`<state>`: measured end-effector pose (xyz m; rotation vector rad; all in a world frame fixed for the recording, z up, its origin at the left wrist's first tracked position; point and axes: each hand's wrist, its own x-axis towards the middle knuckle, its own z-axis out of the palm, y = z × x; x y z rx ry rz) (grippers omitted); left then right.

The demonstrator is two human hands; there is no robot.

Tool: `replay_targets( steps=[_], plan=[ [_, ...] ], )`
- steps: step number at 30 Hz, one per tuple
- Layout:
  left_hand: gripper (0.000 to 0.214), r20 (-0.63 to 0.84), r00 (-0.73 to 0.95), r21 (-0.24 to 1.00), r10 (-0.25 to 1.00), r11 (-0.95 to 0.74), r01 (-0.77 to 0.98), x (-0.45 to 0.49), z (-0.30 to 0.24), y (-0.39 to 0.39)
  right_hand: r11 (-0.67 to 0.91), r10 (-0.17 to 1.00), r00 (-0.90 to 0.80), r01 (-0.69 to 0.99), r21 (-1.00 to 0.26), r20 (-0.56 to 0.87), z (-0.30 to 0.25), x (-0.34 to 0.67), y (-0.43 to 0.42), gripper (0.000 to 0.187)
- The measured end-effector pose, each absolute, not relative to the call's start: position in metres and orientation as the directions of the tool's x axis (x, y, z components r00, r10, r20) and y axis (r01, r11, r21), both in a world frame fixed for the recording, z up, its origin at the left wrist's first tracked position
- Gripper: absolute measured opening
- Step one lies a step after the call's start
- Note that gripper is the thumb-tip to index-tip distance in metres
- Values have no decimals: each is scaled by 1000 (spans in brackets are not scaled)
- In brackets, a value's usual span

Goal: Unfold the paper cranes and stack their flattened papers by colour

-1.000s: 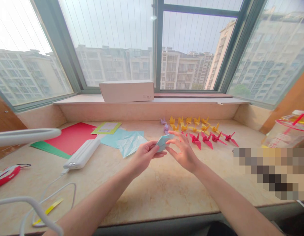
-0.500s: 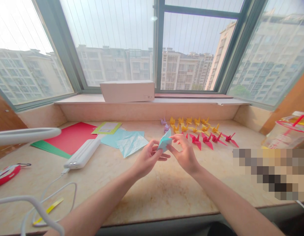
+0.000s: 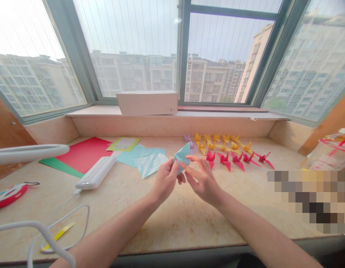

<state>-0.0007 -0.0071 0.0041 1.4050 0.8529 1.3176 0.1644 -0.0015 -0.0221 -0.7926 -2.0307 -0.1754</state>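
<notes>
Change: piece, flat between the fingertips a second ago, now stands on edge with its point up and sits closer to the left hand.
Meaning: this looks like a turn and re-grip in mid-fold. The piece is not yet shaped like the finished cranes.
Desk: one, with a pale stone-patterned top. It bears everything listed below except the box.
Sheets: five lying flat at the left. One is red, one green showing from under it, one a yellow-green card, and two are pale blue, the upper one creased.
Box: one, white, on the sill behind the desk.
Lamp: one white arm, at the left edge.
Cup: one, clear with a red straw, far right.
Power bank: one, white, with one cable looping toward the near edge.
Left hand: closed on the piece's lower left edge, thumb in front.
Right hand: fingers drawn narrow, pinching the piece's right side.
Piece: one, pale blue, held in the air over mid-desk between both hands, just in front of the cranes.
Red cranes: five, in one row.
Yellow cranes: about ten, in two rows behind the red.
Purple cranes: two, at the left end of the rows.
</notes>
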Motion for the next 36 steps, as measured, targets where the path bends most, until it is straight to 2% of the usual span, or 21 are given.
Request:
replay_targets(
  steps=[4, 10, 14, 17, 21, 26, 28, 30, 33, 36],
  plan=[
    [41, 291, 139, 951, 947, -271, -147, -2, 7, -7, 754, 493, -416, 642, -138, 764, -22, 162, -4, 48],
    [42, 281, 217, 956, 935, -254, -146, -2, 9, -9, 767, 575, -260, 501, -400, 776, -21, 162, -1, 31],
    [38, 258, 264, 966, 929, -241, -96, -2, 7, -11, 765, 589, -167, 431, -479, 791, -22, 163, 1, 18],
    [38, 261, 248, 965, 933, -248, -82, -2, 4, -9, 779, 579, -140, 386, -494, 803, -27, 160, 0, 17],
    [43, 268, 240, 963, 933, -257, -77, -3, 2, -8, 803, 565, -168, 337, -491, 808, -33, 156, -1, 30],
    [63, 266, 212, 964, 940, -256, -77, -3, 4, -11, 835, 518, -283, 375, -404, 808, -30, 156, -3, 40],
    [59, 277, 204, 961, 939, -269, -64, -2, 5, -12, 826, 532, -314, 399, -399, 786, -26, 156, -4, 39],
    [50, 283, 205, 959, 937, -276, -66, -1, 4, -11, 791, 583, -279, 410, -454, 763, -23, 156, -4, 31],
    [44, 280, 227, 960, 933, -269, -80, 0, 1, -10, 697, 679, -85, 389, -603, 730, -23, 156, 0, 12],
    [43, 294, 248, 955, 923, -289, -59, 0, -3, -7, 612, 770, 0, 286, -738, 638, -26, 157, 5, 18]
  ],
)
